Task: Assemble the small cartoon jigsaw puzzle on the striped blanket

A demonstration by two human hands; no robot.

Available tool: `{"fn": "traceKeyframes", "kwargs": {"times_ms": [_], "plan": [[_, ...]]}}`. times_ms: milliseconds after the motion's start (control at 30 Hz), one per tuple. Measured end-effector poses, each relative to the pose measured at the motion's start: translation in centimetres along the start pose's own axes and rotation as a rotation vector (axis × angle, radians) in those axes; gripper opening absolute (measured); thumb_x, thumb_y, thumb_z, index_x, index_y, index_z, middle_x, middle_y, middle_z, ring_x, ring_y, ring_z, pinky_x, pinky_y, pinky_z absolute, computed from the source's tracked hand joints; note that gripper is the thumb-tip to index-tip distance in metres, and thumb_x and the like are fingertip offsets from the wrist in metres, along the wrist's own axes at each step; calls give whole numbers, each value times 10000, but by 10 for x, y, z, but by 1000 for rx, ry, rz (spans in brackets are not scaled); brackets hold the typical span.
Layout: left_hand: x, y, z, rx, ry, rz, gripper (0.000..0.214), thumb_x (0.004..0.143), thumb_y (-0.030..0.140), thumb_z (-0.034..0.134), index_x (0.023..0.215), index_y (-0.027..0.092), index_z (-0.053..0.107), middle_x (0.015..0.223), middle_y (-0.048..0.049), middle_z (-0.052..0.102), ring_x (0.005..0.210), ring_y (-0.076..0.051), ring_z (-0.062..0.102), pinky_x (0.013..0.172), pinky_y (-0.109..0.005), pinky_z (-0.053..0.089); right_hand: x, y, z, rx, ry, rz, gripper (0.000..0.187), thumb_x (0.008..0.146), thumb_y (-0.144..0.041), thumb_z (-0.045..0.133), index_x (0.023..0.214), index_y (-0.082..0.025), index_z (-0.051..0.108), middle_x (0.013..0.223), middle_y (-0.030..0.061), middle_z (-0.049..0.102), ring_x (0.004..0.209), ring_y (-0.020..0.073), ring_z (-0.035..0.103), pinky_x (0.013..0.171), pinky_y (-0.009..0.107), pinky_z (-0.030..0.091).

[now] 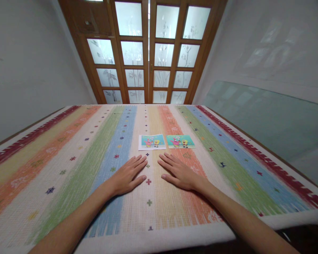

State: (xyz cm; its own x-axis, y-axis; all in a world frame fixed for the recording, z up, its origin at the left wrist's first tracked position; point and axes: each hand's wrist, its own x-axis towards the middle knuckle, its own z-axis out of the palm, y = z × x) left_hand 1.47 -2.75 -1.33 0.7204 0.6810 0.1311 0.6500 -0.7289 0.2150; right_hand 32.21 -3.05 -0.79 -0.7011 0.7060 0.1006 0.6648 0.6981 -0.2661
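Note:
My left hand [129, 175] rests palm down on the striped cloth, fingers stretched out and holding nothing. Just beyond its fingertips lies a white-bordered card [152, 142] with a picture of a pink starfish and a yellow sponge cartoon figure. To the right of that card, with a narrow gap between, lies a second card [180, 141] bearing a similar picture on green, without the wide white border. My right hand [178, 171] is flat on the cloth below this second card, its fingers spread towards the left. Neither hand covers the cards.
A striped, patterned cloth [95, 176] spreads over the wide surface, its near edge [159, 243] just in front of me. Wooden doors with glass panes [148, 53] stand beyond the far edge. Against the right wall leans a pale greenish panel [267, 120].

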Motion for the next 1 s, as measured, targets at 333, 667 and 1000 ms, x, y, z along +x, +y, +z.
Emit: {"fn": "traceKeyframes", "kwargs": {"times_ms": [333,667,1000], "plan": [[0,0,1,3,3,5,630,1085,545,346,1602,185,351,1672,-103,301,1565,-278,249,1283,-506,232,-1,3,3,5,28,-7,654,1059,-555,413,1591,-175,408,1673,139,297,1573,306,227,1280,554,220],[0,-2,3,4,17,11,623,1082,535,369,1618,219,324,1670,-91,311,1562,-280,261,1279,-506,239,-1,3,4,0,47,-14,651,1056,-550,427,1583,-167,424,1667,146,313,1570,306,240,1282,544,221],[0,-1,2,5,13,11,627,1084,550,344,1619,225,315,1680,-78,292,1568,-265,248,1280,-491,236,-1,4,5,10,47,-10,646,1058,-559,414,1590,-193,412,1674,131,300,1573,301,230,1279,555,223]]}}
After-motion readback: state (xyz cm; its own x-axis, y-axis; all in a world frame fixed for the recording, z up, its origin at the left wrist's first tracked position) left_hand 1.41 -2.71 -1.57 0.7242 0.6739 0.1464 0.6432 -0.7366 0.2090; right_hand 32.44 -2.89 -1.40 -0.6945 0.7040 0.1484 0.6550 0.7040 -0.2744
